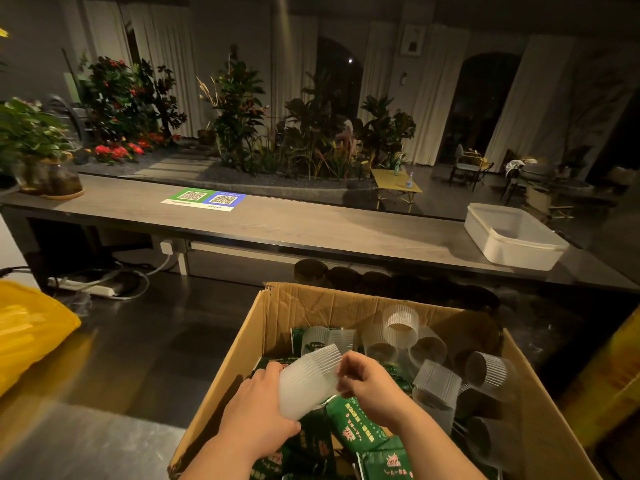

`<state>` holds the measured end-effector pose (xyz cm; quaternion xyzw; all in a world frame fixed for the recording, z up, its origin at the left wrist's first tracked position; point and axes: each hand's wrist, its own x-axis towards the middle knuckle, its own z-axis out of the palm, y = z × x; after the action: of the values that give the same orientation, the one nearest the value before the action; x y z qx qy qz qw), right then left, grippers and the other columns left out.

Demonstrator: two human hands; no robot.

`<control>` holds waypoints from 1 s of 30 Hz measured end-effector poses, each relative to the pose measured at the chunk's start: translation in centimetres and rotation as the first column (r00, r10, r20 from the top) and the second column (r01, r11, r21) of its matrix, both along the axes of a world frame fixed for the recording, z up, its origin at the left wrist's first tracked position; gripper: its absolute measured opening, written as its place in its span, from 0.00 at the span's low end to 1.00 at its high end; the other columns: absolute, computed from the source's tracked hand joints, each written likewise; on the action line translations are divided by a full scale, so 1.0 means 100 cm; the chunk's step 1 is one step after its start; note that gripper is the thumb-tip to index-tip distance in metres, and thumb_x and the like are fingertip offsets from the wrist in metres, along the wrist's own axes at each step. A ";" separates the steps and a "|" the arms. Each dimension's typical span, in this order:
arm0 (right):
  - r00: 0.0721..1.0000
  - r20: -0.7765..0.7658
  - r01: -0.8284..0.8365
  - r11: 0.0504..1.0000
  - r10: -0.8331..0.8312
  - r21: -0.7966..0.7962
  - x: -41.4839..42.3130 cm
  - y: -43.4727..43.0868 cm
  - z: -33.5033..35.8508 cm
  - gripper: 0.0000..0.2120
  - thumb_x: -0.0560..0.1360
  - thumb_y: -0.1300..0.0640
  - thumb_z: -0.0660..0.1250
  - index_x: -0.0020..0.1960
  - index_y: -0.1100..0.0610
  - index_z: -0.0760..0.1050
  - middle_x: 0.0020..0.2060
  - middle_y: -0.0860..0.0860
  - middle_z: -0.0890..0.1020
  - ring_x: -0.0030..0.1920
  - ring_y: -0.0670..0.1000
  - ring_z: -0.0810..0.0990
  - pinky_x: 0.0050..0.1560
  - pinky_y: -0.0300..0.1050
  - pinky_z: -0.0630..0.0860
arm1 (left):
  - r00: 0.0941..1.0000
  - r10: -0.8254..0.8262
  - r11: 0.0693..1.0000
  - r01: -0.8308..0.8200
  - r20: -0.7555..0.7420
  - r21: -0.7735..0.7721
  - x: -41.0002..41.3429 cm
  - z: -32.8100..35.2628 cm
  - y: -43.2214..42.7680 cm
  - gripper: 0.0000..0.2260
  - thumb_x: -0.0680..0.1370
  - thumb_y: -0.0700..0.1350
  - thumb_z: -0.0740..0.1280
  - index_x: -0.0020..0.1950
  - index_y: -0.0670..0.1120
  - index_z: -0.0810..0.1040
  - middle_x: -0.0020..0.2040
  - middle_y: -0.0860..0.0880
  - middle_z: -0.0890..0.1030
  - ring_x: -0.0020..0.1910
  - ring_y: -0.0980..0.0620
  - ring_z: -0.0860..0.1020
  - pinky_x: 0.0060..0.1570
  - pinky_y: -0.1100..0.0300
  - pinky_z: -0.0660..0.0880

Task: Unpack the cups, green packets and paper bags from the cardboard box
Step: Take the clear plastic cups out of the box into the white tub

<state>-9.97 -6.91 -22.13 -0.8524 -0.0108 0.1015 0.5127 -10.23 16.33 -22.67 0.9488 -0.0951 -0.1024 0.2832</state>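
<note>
An open cardboard box (277,317) stands at the bottom centre. Inside lie several ribbed translucent cups (400,325) and green packets (360,424) with red and yellow print. My left hand (258,407) grips a stack of ribbed cups (308,379), held on its side above the packets. My right hand (372,382) pinches the rim end of that same stack. I see no paper bags.
A long grey counter (277,220) runs behind the box, with a white plastic tub (512,237) at its right end and a QR code card (204,199). A yellow bag (27,327) lies at left. Plants fill the background.
</note>
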 end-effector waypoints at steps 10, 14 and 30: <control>0.982 -0.123 -0.100 0.952 0.141 0.290 -0.006 0.017 0.000 0.08 0.77 0.57 0.65 0.55 0.57 0.78 0.53 0.53 0.80 0.54 0.51 0.77 0.59 0.45 0.74 | 1.000 -0.009 1.000 0.009 -0.011 0.008 0.001 0.000 -0.001 0.38 0.68 0.55 0.79 0.72 0.59 0.62 0.63 0.60 0.69 0.62 0.55 0.71 0.64 0.54 0.74; 0.975 -0.027 0.223 0.948 -0.223 0.226 0.006 0.017 -0.003 0.05 0.81 0.57 0.64 0.52 0.56 0.78 0.60 0.53 0.76 0.58 0.51 0.77 0.65 0.53 0.76 | 1.000 0.024 1.000 -0.024 0.002 0.017 -0.001 0.001 0.000 0.37 0.68 0.57 0.79 0.70 0.59 0.62 0.62 0.59 0.70 0.61 0.55 0.72 0.61 0.54 0.76; 0.919 -0.044 0.379 0.849 -0.392 0.368 0.014 0.003 -0.004 0.10 0.81 0.55 0.68 0.48 0.60 0.83 0.41 0.53 0.83 0.43 0.52 0.79 0.48 0.49 0.76 | 0.998 0.063 0.997 -0.063 0.016 0.053 0.000 0.003 -0.003 0.36 0.68 0.57 0.79 0.69 0.59 0.62 0.61 0.58 0.70 0.60 0.55 0.72 0.61 0.55 0.77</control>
<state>-8.53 -6.64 -22.50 -0.7268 0.1330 -0.0214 0.6735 -10.21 16.06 -22.33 0.9593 -0.0643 -0.0893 0.2600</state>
